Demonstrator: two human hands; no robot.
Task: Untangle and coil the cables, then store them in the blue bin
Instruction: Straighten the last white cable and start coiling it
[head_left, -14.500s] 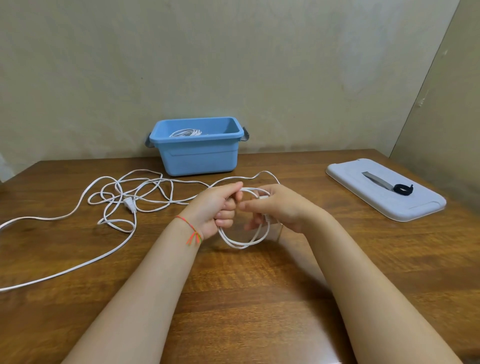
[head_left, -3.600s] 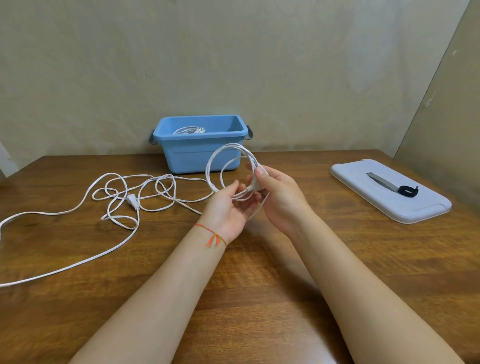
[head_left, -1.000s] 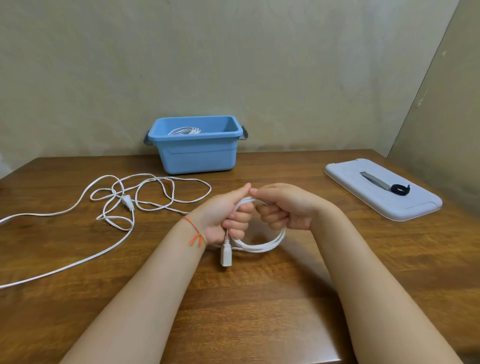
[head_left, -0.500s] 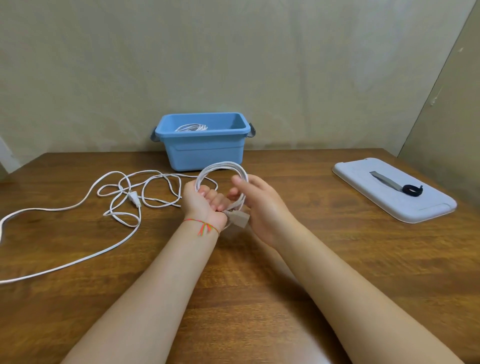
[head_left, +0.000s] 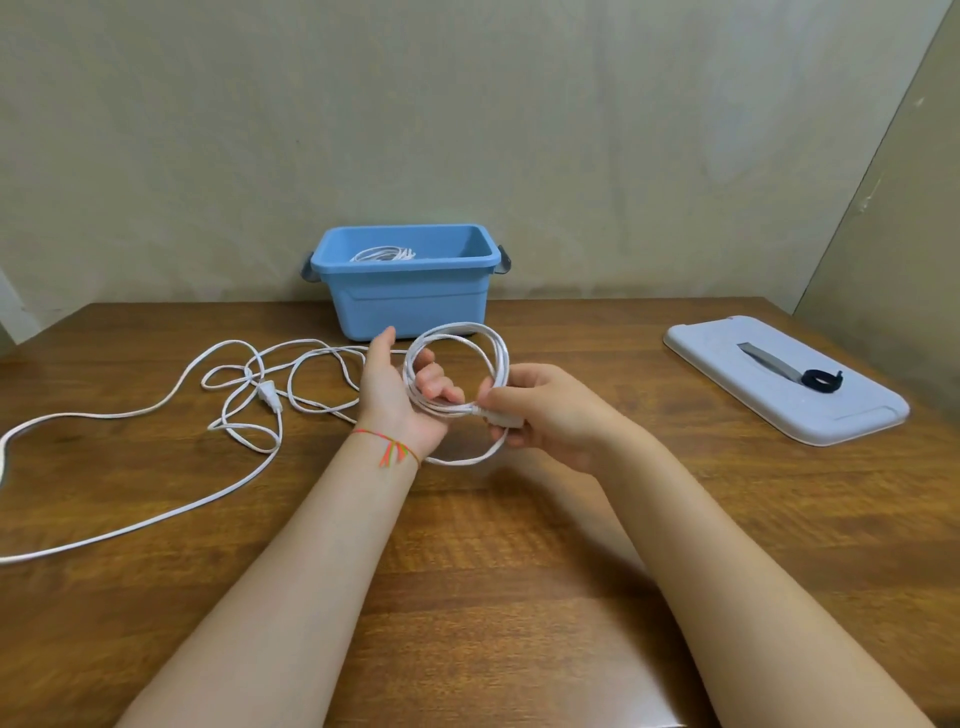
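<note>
A coiled white cable (head_left: 485, 345) stands upright as a ring between my hands, above the middle of the table. My left hand (head_left: 397, 397) holds the ring's left side, palm up, fingers curled through the loop. My right hand (head_left: 540, 410) pinches the cable's white plug end (head_left: 501, 417) at the coil's lower right. A second, long white cable (head_left: 228, 384) lies loose and tangled on the table to the left, its plug (head_left: 270, 396) among the loops. The blue bin (head_left: 408, 291) stands at the back by the wall, with a coiled white cable (head_left: 382, 254) inside.
A pale lid (head_left: 784, 382) lies flat at the right of the wooden table (head_left: 519, 571), with a grey and black strap (head_left: 795, 369) on it. A wall runs close behind the bin. The loose cable trails off the left edge.
The coil has been turned from lying low in both fists to standing upright. My right hand has shifted to the plug end at the coil's lower right. The loose cable has not moved.
</note>
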